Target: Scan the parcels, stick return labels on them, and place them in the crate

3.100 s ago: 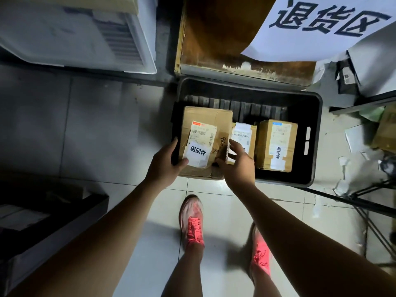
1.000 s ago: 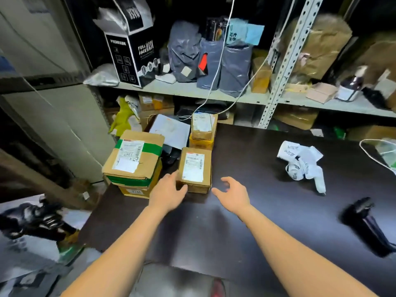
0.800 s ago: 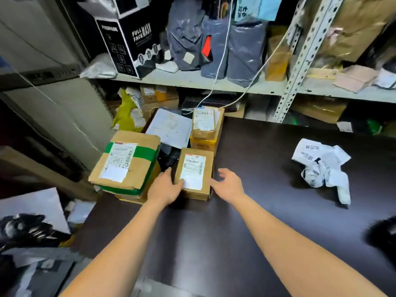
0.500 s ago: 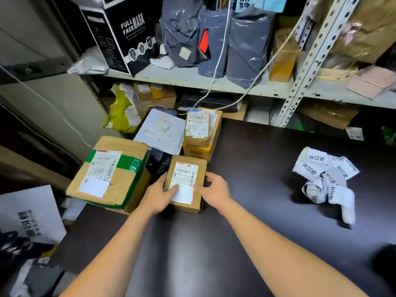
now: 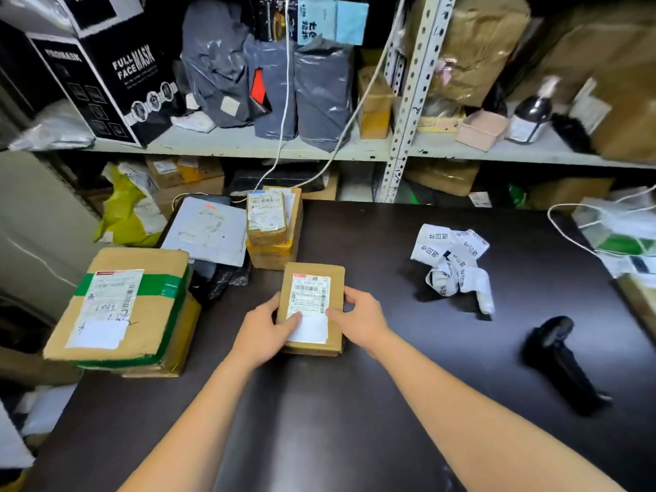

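Observation:
A small brown cardboard parcel (image 5: 314,278) with a white shipping label lies on the dark table (image 5: 408,367). My left hand (image 5: 264,332) grips its left side, thumb on the label. My right hand (image 5: 360,319) grips its right side. A crumpled strip of white return labels (image 5: 452,264) lies to the right. The black handheld scanner (image 5: 561,363) rests further right, near the table's front. More parcels wait at the left: a big box with green tape (image 5: 120,307) and a small stack (image 5: 271,225). The crate is out of view.
A metal shelf rack (image 5: 408,97) full of grey bags, boxes and a bottle stands behind the table. A flat grey mailer (image 5: 209,230) lies behind the parcel. White cables hang down from the shelf. Papers and a cable sit at the table's right edge.
I turned from the floor crate to the table. Both hands reached the small parcel, closed on its sides and drew it toward me, away from the stack.

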The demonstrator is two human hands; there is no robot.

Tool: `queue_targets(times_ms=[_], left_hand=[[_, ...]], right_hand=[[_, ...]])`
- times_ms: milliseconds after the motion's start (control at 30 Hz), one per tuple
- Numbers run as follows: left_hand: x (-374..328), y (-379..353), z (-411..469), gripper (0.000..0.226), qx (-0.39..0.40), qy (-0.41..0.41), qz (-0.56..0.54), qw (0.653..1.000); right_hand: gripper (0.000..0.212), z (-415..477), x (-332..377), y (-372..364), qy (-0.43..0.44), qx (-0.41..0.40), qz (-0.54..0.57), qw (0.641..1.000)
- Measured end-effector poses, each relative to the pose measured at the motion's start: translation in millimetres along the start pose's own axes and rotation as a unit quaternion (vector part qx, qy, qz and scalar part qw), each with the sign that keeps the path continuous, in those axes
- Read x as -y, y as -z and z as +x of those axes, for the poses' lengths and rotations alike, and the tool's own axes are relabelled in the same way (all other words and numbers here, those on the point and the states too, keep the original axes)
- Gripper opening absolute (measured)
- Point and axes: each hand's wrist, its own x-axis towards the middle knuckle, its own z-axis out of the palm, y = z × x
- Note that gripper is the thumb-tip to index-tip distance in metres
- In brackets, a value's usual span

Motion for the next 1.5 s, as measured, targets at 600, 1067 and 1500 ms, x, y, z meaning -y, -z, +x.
queue_targets(times_ms=[600, 1067, 1500], left_hand=[[-113.5, -230.8, -61.8, 0.045, 0.083, -0.064, 0.037, 0.994], [-150.1, -311.3, -82.7, 0.093, -0.024, 0.07, 0.043, 0.996], [-150.9, -314.1, -70.4, 0.086, -0.009, 0.117, 0.107, 0.987]], right_hand=[[0.038, -99.3, -126.3, 212.9, -0.045, -0.066, 0.039, 0.996], [0.026, -104.6, -179.5, 281.2, -0.057, -0.19, -0.077, 0.977], [0.043, -97.2, -221.8, 330.1, -0.207, -0.136, -0.312, 0.917]])
